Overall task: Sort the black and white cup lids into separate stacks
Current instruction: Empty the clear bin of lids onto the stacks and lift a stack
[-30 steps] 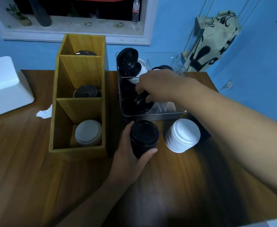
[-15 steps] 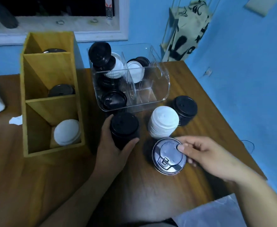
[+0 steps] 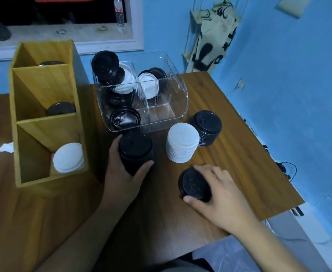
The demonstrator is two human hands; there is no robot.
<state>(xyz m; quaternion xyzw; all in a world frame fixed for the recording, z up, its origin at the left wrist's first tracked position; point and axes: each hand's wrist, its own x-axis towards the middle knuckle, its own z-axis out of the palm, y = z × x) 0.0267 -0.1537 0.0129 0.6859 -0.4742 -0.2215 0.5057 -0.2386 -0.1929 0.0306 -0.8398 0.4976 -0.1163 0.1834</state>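
A single black lid (image 3: 192,186) lay on the wooden table (image 3: 249,163), with the person's right hand (image 3: 222,193) curled over it, thumb and fingers on its rim. The left hand (image 3: 120,173) gripped one black stack (image 3: 135,150). A white stack (image 3: 182,145) and a second black stack (image 3: 207,126) stood side by side just beyond (three stacks in all). Behind them one clear bin (image 3: 180,103) held mixed lids. A wooden organizer (image 3: 43,91) of three compartments held white lids (image 3: 68,160) nearest and black ones in the other two.

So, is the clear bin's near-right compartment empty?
Empty: the clear bin shows only bare floor there; black lids and white lids sit in other compartments.
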